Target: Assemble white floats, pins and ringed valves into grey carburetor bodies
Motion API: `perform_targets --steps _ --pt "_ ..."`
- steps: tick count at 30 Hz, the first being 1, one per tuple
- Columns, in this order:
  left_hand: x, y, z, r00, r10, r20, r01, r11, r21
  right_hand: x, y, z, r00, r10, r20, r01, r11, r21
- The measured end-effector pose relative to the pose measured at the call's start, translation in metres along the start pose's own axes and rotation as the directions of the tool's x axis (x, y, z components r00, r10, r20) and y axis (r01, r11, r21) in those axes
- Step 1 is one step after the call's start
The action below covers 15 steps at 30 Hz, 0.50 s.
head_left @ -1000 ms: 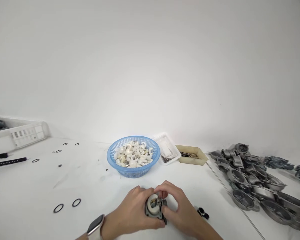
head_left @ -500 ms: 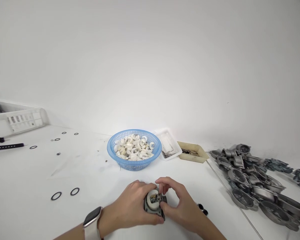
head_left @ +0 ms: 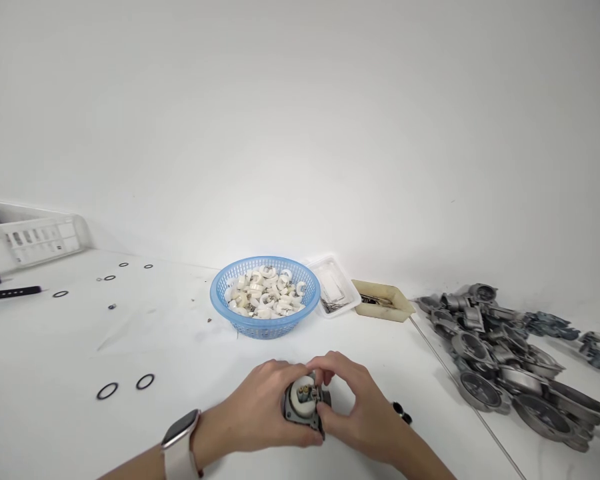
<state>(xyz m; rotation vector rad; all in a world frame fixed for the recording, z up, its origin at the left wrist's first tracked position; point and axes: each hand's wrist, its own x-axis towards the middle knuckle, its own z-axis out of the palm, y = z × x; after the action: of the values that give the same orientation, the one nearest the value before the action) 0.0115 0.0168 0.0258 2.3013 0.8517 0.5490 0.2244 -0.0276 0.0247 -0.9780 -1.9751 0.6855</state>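
My left hand [head_left: 260, 407] is wrapped around a grey metal carburetor body [head_left: 291, 418], its open side tilted up toward me. A white C-shaped float [head_left: 297, 402] sits inside, with small brass parts [head_left: 303, 391] in the middle. At the right side of the float, my right hand [head_left: 356, 407] is closed in a pinch, thumb and index fingertip against the small metal hinge area [head_left: 315, 395]. Whatever lies between those fingertips is too small to make out. Beyond the hands stands a blue basket [head_left: 266, 328] full of white floats [head_left: 260, 293].
Right of the basket are a clear tray [head_left: 347, 293] with thin metal pins and a yellowish tray [head_left: 403, 308]. Grey metal castings [head_left: 515, 373] pile up at the right, beside a thin rod [head_left: 447, 367]. Black rings [head_left: 145, 381] lie left; small black parts [head_left: 403, 413] lie near my right wrist.
The view has shifted slightly, so everything sits a little further left. My right index finger has come slightly closer to the float's edge; both hands stay on the carburetor body.
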Motion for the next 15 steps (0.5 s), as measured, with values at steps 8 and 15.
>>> perform_targets --steps 8,15 --pt "-0.0005 -0.0015 -0.0007 1.0 -0.013 0.001 0.012 0.998 0.064 0.0014 -0.0005 0.0002 1.0 0.007 -0.002 -0.007 1.0 -0.02" --pt "0.0005 -0.0047 0.0006 1.0 0.006 -0.019 -0.006 1.0 -0.01 -0.0011 -0.0033 0.0014 0.998 -0.06 0.008 0.061 0.992 -0.111"
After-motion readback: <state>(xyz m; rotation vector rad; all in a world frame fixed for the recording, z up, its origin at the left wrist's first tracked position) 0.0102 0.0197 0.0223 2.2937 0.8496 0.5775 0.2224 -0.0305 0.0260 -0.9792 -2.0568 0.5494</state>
